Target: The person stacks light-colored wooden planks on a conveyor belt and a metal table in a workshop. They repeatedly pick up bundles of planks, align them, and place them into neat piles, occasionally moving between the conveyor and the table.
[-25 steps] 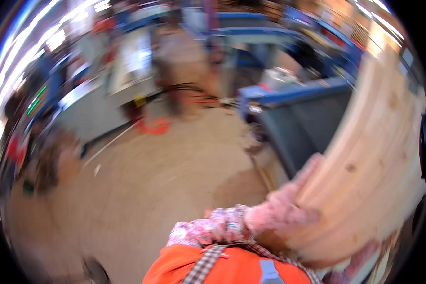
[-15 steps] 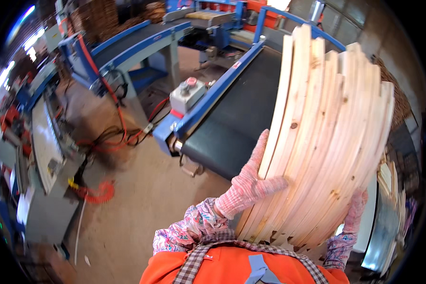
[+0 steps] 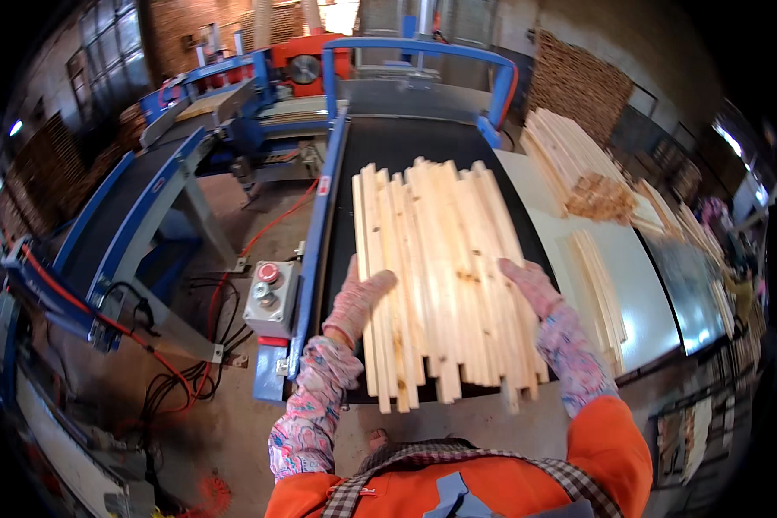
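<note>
A wide bundle of pale wooden strips (image 3: 440, 276), uneven at both ends, lies across the near part of a black conveyor belt (image 3: 406, 138). My left hand (image 3: 358, 298), in a pink knitted glove, presses the bundle's left side with its thumb over the top. On the opposite side my right hand (image 3: 531, 287), gloved alike, grips the right edge, thumb on top. Together they squeeze the strips between them. The fingers under and beside the wood are mostly hidden. Whether the bundle rests fully on the belt or is held just above it, I cannot tell.
Left of the belt stands a grey control box (image 3: 270, 298) with a red button. A blue frame (image 3: 419, 43) arches over the belt's far end. On the right, a pale side table (image 3: 570, 250) bears a stack of strips (image 3: 570, 160) and a few loose strips (image 3: 597, 289). Cables (image 3: 181, 380) lie on the floor.
My view and body have turned right to face the conveyor. The bundle, tilted up beside the belt before, is now lower and over it, still between both hands.
</note>
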The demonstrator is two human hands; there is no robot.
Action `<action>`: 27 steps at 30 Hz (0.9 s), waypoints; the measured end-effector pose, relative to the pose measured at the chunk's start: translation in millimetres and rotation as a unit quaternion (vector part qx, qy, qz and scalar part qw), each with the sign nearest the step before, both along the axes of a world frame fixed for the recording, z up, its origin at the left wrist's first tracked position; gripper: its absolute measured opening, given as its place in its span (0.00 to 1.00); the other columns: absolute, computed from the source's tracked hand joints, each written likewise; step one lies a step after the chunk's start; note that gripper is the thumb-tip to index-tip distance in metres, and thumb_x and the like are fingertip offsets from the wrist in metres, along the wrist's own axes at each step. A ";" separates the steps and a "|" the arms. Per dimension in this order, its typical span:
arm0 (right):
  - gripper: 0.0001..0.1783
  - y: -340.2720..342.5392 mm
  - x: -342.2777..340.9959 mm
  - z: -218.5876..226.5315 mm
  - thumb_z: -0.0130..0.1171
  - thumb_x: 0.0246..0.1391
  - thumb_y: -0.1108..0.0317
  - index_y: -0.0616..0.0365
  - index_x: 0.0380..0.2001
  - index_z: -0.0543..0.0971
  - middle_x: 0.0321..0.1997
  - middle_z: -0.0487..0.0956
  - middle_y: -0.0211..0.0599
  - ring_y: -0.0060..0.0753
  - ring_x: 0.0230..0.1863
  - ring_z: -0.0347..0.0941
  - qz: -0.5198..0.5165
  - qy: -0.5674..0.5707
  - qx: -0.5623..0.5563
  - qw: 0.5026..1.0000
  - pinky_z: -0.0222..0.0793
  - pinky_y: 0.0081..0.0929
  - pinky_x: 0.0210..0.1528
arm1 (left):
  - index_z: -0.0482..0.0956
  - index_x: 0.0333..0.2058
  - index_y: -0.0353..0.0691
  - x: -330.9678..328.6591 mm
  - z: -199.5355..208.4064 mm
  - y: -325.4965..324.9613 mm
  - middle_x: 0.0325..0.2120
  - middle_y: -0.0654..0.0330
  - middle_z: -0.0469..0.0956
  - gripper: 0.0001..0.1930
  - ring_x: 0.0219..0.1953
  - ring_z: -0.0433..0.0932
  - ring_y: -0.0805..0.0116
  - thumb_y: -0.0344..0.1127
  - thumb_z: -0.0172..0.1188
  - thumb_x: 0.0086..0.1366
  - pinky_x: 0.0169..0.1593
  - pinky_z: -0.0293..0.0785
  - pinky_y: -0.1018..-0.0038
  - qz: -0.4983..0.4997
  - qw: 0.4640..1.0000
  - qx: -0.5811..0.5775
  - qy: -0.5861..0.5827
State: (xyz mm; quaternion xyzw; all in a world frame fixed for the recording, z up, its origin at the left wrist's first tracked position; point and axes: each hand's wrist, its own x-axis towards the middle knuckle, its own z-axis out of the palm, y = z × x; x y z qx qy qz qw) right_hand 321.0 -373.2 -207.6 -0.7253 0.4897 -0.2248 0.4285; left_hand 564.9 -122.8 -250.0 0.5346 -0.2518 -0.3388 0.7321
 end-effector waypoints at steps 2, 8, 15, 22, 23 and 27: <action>0.53 -8.0 21.5 -17.9 0.60 0.55 0.27 0.71 0.61 0.74 0.59 0.80 0.49 0.42 0.64 0.73 0.102 0.075 0.011 0.992 0.63 0.36 0.68 | 0.68 0.64 0.43 29.8 -3.3 -6.2 0.51 0.50 0.80 0.31 0.53 0.79 0.54 0.51 0.58 0.67 0.57 0.74 0.59 -0.045 0.953 0.252 -0.162; 0.50 -44.9 30.3 -30.2 0.42 0.59 0.21 0.61 0.52 0.83 0.48 0.84 0.56 0.58 0.58 0.77 0.205 0.469 -0.111 0.852 0.69 0.40 0.62 | 0.71 0.65 0.35 51.5 27.8 -16.8 0.47 0.45 0.84 0.49 0.52 0.83 0.46 0.76 0.48 0.65 0.53 0.77 0.57 -0.150 0.661 0.642 -0.360; 0.36 -31.2 32.6 -62.2 0.58 0.59 0.36 0.59 0.54 0.83 0.59 0.79 0.54 0.50 0.65 0.71 0.122 0.128 -0.158 0.972 0.64 0.40 0.67 | 0.53 0.72 0.34 -30.7 21.3 129.6 0.60 0.41 0.75 0.46 0.58 0.79 0.47 0.52 0.65 0.66 0.62 0.72 0.63 -0.007 0.964 0.202 -0.175; 0.30 2.7 113.7 -37.5 0.59 0.58 0.40 0.60 0.42 0.85 0.50 0.83 0.51 0.51 0.56 0.76 0.177 0.080 -0.180 0.964 0.68 0.41 0.62 | 0.65 0.68 0.34 -82.8 22.9 165.1 0.60 0.44 0.74 0.42 0.62 0.75 0.47 0.47 0.71 0.61 0.61 0.73 0.62 0.158 0.881 0.233 -0.380; 0.31 2.9 117.3 -33.9 0.60 0.57 0.41 0.61 0.42 0.85 0.46 0.84 0.51 0.51 0.53 0.78 0.172 0.032 -0.022 0.984 0.71 0.41 0.59 | 0.66 0.67 0.32 -89.4 26.6 159.4 0.59 0.43 0.74 0.40 0.61 0.75 0.48 0.45 0.70 0.61 0.62 0.72 0.62 0.148 0.896 0.191 -0.372; 0.44 -19.2 87.2 -20.4 0.61 0.53 0.32 0.61 0.58 0.80 0.60 0.79 0.54 0.50 0.54 0.80 0.194 0.132 -0.153 0.960 0.74 0.40 0.58 | 0.66 0.66 0.29 -129.1 40.8 123.7 0.57 0.43 0.76 0.33 0.58 0.78 0.52 0.35 0.62 0.66 0.64 0.71 0.60 0.000 0.987 0.019 -0.158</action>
